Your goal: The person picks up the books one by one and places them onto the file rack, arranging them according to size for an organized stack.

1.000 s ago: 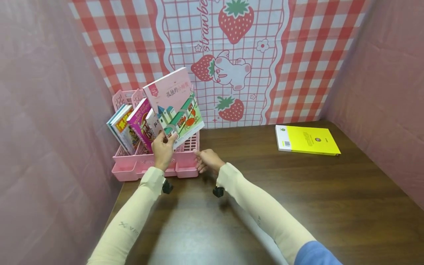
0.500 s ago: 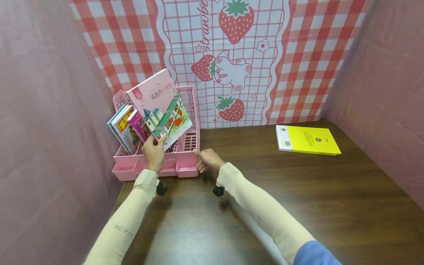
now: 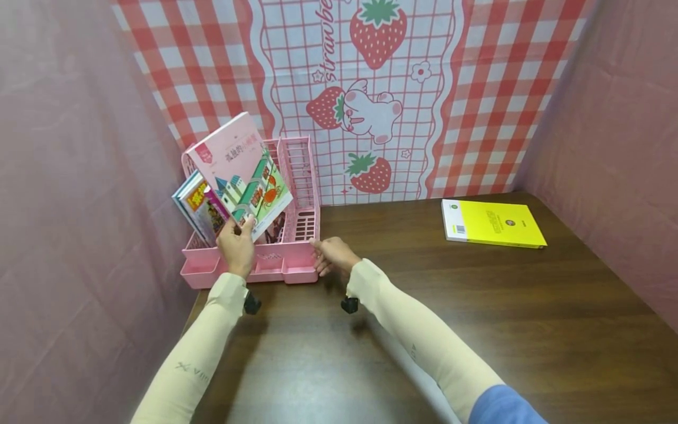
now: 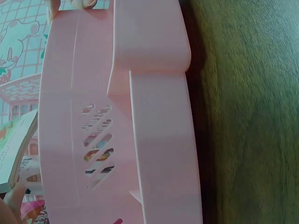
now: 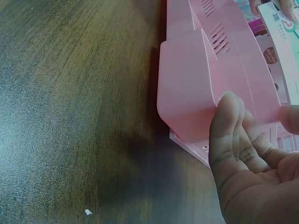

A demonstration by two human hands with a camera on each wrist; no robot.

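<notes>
A pink picture book with houses and a red crab on its cover tilts over the pink book rack. My left hand pinches the book low on its left side, thumb on the cover. Behind it, a magenta book is mostly covered. Thinner books lean in the rack's left section. At the rack's front right corner, my right hand grips the front wall; in the right wrist view its thumb is at the wall's edge and its fingers touch the front pocket.
A yellow book lies flat on the wooden table at the back right. Pink curtains close off both sides. A checked strawberry cloth hangs behind the rack.
My left hand has carried the pink picture book leftward, over the magenta book, uncovering the rack's right sections. The right hand has kept its place at the rack's corner.
</notes>
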